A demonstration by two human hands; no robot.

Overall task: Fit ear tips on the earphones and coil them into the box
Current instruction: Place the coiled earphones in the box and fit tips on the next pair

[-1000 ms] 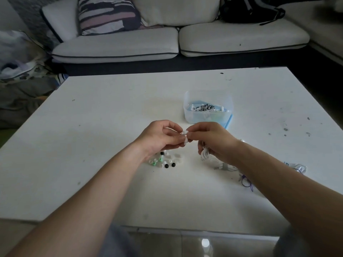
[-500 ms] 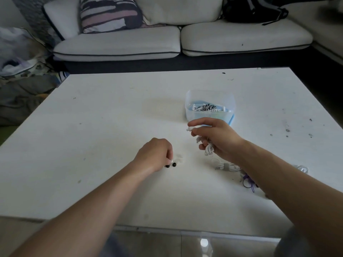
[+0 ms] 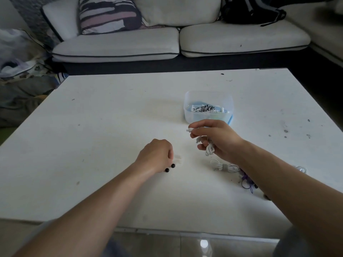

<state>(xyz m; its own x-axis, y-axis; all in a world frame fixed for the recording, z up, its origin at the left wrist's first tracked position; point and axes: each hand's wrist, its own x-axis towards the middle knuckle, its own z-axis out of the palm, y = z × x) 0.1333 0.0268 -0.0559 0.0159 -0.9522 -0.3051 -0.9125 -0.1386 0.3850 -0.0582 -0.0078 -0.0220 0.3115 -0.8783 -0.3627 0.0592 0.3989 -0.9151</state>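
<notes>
My right hand (image 3: 217, 138) pinches a white earbud (image 3: 189, 130) between thumb and forefinger, and the rest of the white earphone cable (image 3: 209, 150) is bunched in its curled fingers. My left hand (image 3: 156, 156) is curled, knuckles up, over the small pile of ear tips on the table; two black ear tips (image 3: 170, 168) and some pale ones (image 3: 177, 158) show beside it. Whether its fingers hold a tip is hidden. The clear plastic box (image 3: 208, 95), with coiled earphones inside, stands just beyond my right hand.
A second white earphone bundle (image 3: 224, 166) lies on the white table (image 3: 111, 127) under my right forearm, with a purple cord (image 3: 247, 182) and another white cable (image 3: 301, 169) nearby. A sofa with cushions and a dark bag stands behind the table.
My hands have parted. My left hand dropped from the earbud down onto the ear tip pile. My right hand stayed raised with the earphone.
</notes>
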